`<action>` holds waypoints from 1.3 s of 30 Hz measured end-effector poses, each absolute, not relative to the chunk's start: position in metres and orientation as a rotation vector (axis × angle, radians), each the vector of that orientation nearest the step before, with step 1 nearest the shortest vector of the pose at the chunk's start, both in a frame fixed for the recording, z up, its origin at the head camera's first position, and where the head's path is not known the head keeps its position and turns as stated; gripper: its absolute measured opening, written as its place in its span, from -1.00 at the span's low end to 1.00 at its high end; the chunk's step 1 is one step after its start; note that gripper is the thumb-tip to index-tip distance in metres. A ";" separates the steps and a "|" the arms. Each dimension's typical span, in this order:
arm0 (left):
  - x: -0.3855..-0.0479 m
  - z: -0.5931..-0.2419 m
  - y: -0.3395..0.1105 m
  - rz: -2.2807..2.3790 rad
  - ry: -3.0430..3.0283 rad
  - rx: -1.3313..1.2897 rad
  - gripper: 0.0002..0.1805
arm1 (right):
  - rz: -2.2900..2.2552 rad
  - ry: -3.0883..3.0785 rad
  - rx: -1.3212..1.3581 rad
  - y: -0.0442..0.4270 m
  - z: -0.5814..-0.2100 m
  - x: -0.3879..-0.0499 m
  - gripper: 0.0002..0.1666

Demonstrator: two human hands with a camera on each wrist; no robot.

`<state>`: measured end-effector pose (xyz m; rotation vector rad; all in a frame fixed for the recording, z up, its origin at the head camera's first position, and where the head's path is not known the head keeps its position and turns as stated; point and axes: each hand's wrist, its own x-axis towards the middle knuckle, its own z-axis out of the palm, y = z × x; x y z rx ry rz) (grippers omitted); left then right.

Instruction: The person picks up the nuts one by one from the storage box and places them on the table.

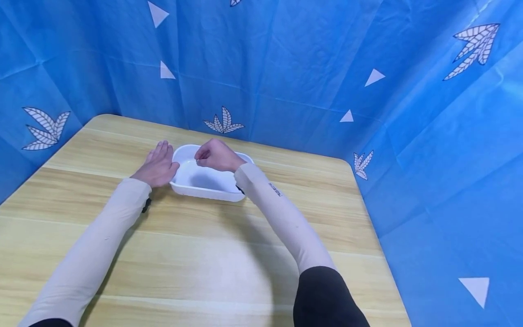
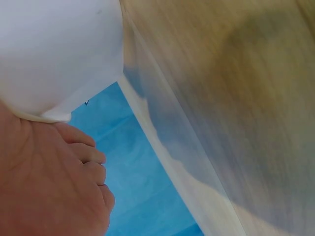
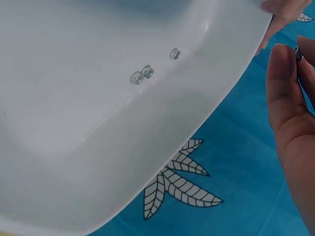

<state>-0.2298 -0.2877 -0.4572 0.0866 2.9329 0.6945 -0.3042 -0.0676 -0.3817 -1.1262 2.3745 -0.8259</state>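
A white plastic tray (image 1: 208,194) sits on the wooden table. My left hand (image 1: 158,164) lies against its left end, fingers extended and thumb at the rim; in the left wrist view this hand (image 2: 54,182) shows beside the white tray wall (image 2: 59,54). Above the tray's inside, my right hand (image 1: 219,156) pinches a tiny object. The right wrist view shows it as a small, dark, shiny metal piece (image 3: 298,53) between thumb and fingertips, mostly hidden, perhaps a nut. Three small metal nuts (image 3: 137,77) rest on the tray's floor, two of them touching and one apart.
The wooden table (image 1: 184,268) extends toward me and to both sides of the tray. Blue cloth (image 1: 286,68) with white leaf and triangle prints hangs behind the table and along its sides. The table's back edge runs close behind the tray.
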 end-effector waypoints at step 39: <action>-0.229 -0.453 -0.287 0.670 2.945 0.116 -0.16 | -0.899 2.417 -1.042 0.013 -0.389 -0.305 -0.80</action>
